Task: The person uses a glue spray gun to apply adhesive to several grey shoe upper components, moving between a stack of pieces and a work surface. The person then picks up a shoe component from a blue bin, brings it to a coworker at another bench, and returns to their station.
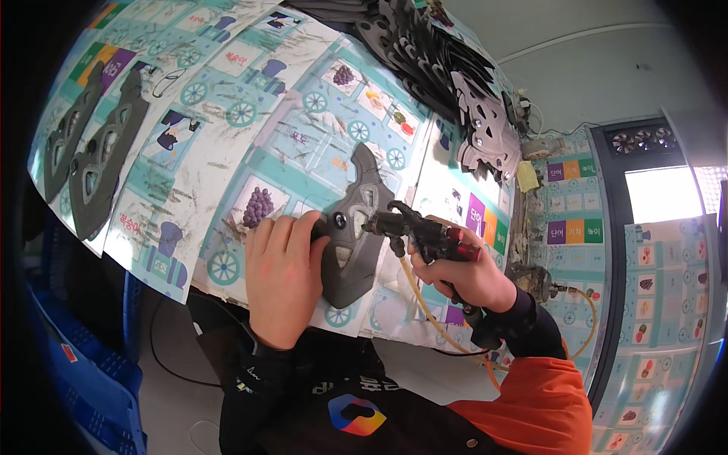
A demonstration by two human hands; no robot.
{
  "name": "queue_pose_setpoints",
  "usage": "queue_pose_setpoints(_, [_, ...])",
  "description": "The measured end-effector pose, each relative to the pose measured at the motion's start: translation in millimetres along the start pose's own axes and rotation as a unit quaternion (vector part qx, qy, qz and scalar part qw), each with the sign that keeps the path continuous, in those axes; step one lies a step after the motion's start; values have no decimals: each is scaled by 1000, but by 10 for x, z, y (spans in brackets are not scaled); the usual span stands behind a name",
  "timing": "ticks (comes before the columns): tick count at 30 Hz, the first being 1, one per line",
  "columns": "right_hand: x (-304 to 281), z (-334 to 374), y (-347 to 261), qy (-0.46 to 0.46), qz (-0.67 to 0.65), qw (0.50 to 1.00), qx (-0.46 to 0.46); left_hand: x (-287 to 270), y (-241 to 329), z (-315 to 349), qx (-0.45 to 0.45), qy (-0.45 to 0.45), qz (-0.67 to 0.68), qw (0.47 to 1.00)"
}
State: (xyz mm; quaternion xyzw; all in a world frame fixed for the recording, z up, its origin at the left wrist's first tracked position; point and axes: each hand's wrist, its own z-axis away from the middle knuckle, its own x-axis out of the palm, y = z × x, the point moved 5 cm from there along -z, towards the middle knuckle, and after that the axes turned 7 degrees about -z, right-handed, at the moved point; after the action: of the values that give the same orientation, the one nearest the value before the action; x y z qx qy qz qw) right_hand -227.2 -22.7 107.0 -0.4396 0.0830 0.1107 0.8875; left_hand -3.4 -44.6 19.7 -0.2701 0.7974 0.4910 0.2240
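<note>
While the left hand point(282, 277) appears to pinch the edge of a gray part point(347, 284) on the paper-covered table point(292, 171), the right hand point(481, 282) has its fingers wrapped around a spray gun point(425, 233), nozzle near the part.

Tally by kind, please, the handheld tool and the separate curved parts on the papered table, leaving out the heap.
Dark grey curved parts with cut-outs: 3 (two at left, one touched by the left hand)
Black spray gun with red knobs: 1 (in the right hand)
Total: 4
</note>
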Motion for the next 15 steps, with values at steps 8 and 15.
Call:
queue_pose_setpoints(8, [89,70,-38,-66,46,996,26,9,5,-8,-1,-11,-2,1000])
queue_pose_setpoints(15, [98,201,15,-45,76,996,23,0,15,-7,12,-6,-21,1000])
